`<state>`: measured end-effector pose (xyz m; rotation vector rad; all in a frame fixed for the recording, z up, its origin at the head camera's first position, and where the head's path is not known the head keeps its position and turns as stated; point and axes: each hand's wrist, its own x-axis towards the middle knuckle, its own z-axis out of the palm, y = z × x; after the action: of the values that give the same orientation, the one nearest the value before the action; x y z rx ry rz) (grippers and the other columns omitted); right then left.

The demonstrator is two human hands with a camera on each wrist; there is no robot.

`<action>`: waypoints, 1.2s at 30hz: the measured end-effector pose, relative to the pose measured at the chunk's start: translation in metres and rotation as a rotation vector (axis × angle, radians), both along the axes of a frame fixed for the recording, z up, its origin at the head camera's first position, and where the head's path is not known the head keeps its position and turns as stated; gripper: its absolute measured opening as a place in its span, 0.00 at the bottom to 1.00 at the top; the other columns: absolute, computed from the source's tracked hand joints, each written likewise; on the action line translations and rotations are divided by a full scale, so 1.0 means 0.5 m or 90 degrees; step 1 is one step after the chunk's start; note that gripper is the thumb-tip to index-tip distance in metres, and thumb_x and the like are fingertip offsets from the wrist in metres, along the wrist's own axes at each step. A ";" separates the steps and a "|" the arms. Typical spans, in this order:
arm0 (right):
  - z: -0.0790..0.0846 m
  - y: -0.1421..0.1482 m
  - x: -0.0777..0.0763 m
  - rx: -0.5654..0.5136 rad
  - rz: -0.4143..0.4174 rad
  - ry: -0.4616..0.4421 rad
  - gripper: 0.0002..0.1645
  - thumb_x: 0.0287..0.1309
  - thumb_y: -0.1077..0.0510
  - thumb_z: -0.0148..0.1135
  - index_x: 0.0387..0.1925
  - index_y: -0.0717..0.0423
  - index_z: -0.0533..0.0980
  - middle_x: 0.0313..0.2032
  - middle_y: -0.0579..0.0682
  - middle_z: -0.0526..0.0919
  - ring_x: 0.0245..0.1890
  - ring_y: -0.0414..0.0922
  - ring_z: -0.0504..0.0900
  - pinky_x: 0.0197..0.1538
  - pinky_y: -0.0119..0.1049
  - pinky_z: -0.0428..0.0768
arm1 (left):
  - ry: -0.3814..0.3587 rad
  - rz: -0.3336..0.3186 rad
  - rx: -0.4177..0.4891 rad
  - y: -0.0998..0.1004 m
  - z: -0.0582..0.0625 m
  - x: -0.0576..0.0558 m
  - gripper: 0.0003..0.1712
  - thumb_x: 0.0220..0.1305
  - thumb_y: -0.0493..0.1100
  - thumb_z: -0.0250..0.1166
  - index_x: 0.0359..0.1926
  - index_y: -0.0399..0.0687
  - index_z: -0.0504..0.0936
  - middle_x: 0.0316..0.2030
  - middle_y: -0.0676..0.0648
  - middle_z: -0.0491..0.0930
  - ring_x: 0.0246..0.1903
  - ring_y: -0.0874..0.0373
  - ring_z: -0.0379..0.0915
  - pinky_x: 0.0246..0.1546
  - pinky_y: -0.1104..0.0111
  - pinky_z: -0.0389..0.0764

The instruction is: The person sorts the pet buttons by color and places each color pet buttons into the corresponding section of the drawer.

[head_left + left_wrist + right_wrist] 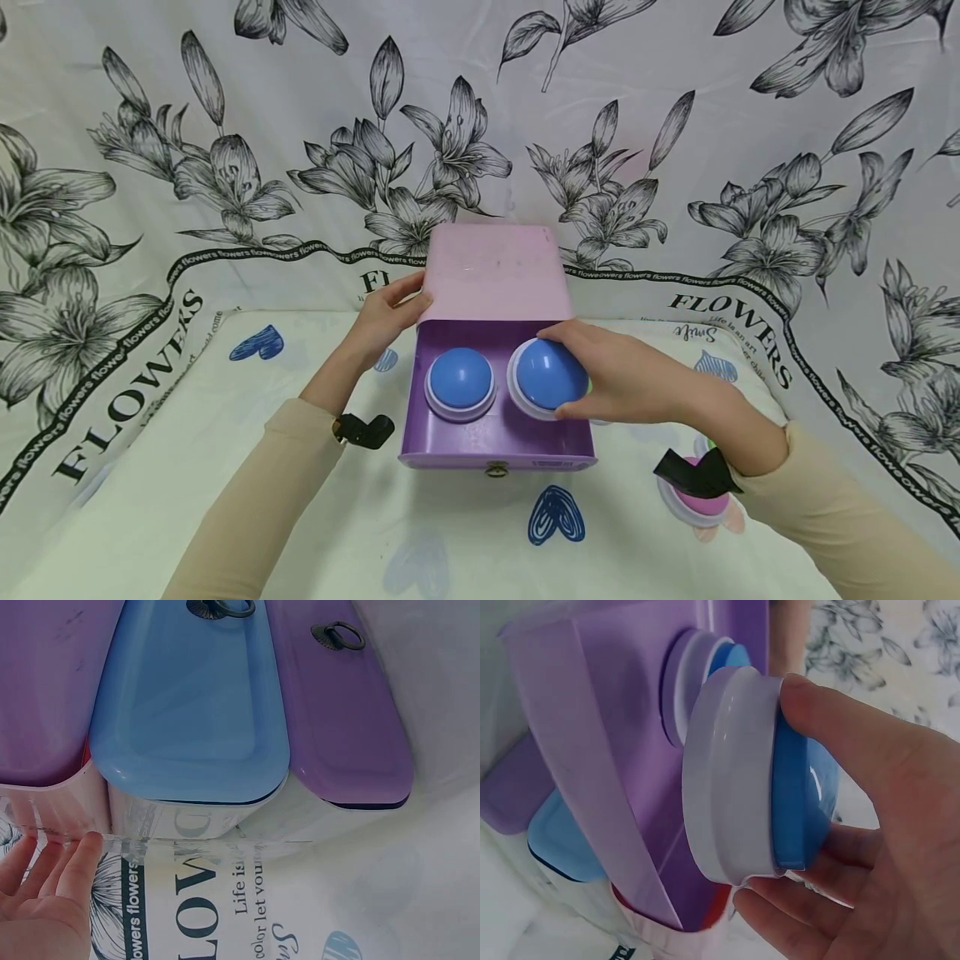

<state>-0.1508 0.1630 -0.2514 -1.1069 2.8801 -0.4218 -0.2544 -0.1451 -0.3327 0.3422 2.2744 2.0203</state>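
Two bare hands are in view, both yours. Your left hand [388, 321] has its fingers extended and rests against the left side of the small pale-pink storage cabinet [495, 271], gripping nothing. Your right hand [630, 375] is partly curled, thumb on one side and fingers on the other, holding a round blue-domed button with a white base [551, 375]. That button is over the right part of the pulled-out glossy purple drawer [487, 442]; you cannot tell whether its base touches the drawer floor. To its left, a matching blue-domed white-based button [461, 377] sits dome up in the drawer. A dark metal ring pull [497, 470] is fixed to the drawer's front. Your left wrist view also shows a shiny blue drawer front [195, 697] and a second purple drawer front [345, 705], each with its own ring. Near your right sleeve, a pink-domed button with a white base [705, 505] lies on the white heart-printed cloth [337, 517], partly hidden by your black wrist strap [697, 473].
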 end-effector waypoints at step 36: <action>-0.065 -0.031 -0.028 0.095 0.049 -0.051 0.45 0.44 0.45 0.71 0.60 0.59 0.63 0.53 0.53 0.72 0.50 0.49 0.75 0.51 0.44 0.80 | 0.001 -0.004 0.002 -0.001 -0.003 -0.003 0.34 0.63 0.50 0.59 0.68 0.49 0.60 0.66 0.47 0.60 0.63 0.52 0.60 0.61 0.60 0.69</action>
<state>-0.1647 0.1478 -0.2839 -1.1446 2.7375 -0.2374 -0.2557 -0.1456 -0.3344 0.3511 2.2678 2.0221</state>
